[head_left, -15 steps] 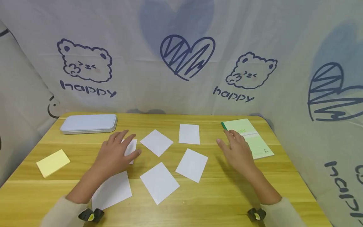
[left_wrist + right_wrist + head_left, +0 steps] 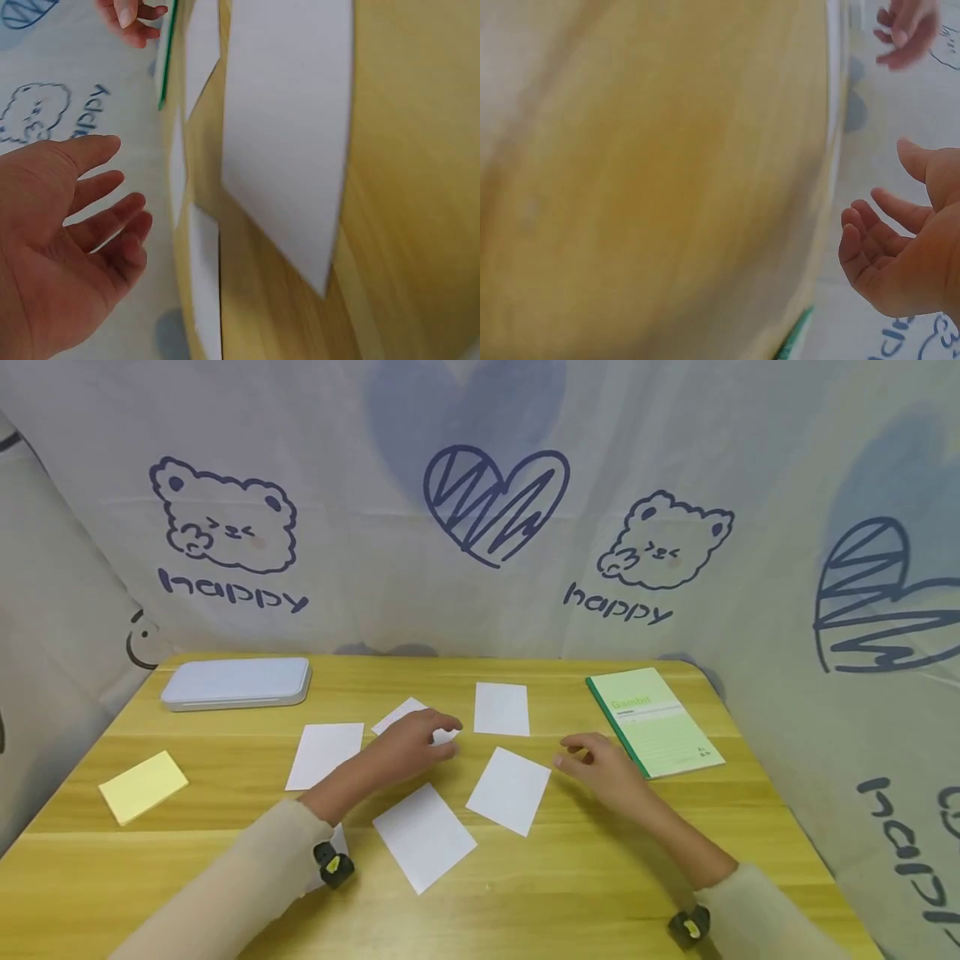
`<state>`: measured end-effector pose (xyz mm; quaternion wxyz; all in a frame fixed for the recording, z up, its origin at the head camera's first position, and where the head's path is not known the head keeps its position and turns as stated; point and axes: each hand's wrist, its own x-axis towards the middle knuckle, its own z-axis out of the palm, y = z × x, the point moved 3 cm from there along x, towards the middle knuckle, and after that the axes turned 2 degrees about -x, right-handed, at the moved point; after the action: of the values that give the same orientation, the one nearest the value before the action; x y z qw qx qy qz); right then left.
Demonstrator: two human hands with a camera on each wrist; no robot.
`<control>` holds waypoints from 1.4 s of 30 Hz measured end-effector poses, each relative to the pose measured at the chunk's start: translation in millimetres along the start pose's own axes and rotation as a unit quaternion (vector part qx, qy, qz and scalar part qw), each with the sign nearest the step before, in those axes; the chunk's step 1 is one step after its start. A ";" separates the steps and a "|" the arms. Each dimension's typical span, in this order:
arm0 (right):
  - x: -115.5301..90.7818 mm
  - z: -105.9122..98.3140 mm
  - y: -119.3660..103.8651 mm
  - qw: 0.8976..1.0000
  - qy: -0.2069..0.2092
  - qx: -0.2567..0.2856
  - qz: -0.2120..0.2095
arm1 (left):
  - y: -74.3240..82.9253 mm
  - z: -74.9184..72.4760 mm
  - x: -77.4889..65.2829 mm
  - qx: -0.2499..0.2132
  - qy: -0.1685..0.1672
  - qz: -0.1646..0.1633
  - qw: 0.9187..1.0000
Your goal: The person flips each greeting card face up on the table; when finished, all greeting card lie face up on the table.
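In the head view my left hand point(image 2: 408, 745) hovers over a white paper square point(image 2: 405, 708) at the back, hiding much of it. Its fingers are loosely bent, and the left wrist view shows nothing in the palm. My right hand point(image 2: 600, 768) is held above the table between another white square point(image 2: 510, 791) and the green notebook point(image 2: 660, 722); its relaxed fingers hold nothing. Around the hands lie more white squares: one at the back point(image 2: 501, 708), one in front point(image 2: 424, 837), one at the left point(image 2: 326, 755). My left sleeve covers most of another sheet point(image 2: 340, 842).
A pale pencil case point(image 2: 236, 683) lies at the table's back left. Nearer on that side is a yellow pad of paper point(image 2: 144, 787). A printed cloth point(image 2: 360, 552) hangs behind the wooden table point(image 2: 562, 893).
My left hand has moved right, from the left square to the back middle one. My right hand has drawn slightly left and toward me, off the notebook. The papers lie as before.
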<state>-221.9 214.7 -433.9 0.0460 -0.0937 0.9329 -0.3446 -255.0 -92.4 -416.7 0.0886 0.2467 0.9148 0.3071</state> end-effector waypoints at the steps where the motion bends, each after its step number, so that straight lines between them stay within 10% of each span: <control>1: 0.5 2.4 1.0 1.000 -0.004 0.002 0.000 | 0.0 4.3 6.7 -0.011 -0.012 -0.001 1.000; 20: -1.4 32.7 -4.7 0.994 0.027 -0.098 0.043 | 16.5 48.6 58.5 -0.031 -0.098 0.011 0.995; 42: -2.5 31.9 -3.4 0.997 0.021 -0.055 0.052 | 21.2 53.5 69.9 -0.012 -0.095 -0.006 0.995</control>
<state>-214.2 192.4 -455.9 0.0397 -0.0401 0.9547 -0.2921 -290.0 -14.6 -447.1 0.1800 0.2683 0.9000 0.2926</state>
